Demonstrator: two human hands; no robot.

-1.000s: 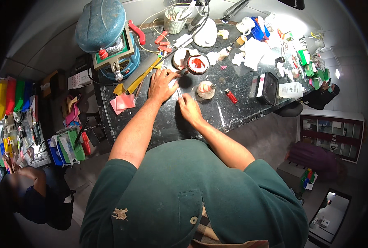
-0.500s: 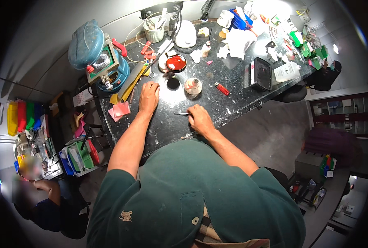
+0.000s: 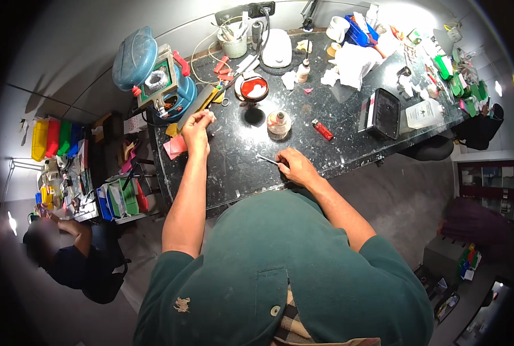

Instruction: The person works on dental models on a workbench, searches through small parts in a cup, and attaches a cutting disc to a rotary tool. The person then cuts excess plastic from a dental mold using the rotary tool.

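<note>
My left hand [image 3: 196, 134] is raised at the left of the bench, fingers pinched together around a small pale piece too tiny to make out. In my right hand [image 3: 298, 167], near the front edge, is a slim metal hand tool [image 3: 267, 158], its tip pointing left and away from me. Between and beyond the hands stands a squat glass bottle [image 3: 279, 125] with a narrow reddish neck. A round dish with a glossy red surface [image 3: 254, 88] sits farther back, a dark round shadow in front of it. To the right lies a red lighter [image 3: 322, 130].
A blue machine with a raised lid [image 3: 176, 95] stands at the back left. Pink sheets [image 3: 175, 147] lie near the left edge. On the right are a black box [image 3: 380, 114], a white plastic bottle [image 3: 424, 114] and crumpled white paper [image 3: 355, 63]. A person [image 3: 66, 248] sits at far left.
My left hand has lifted off the bench and closed its fingertips on a small piece. My right hand's tool now slants more away from me. The whole view has shifted slightly.
</note>
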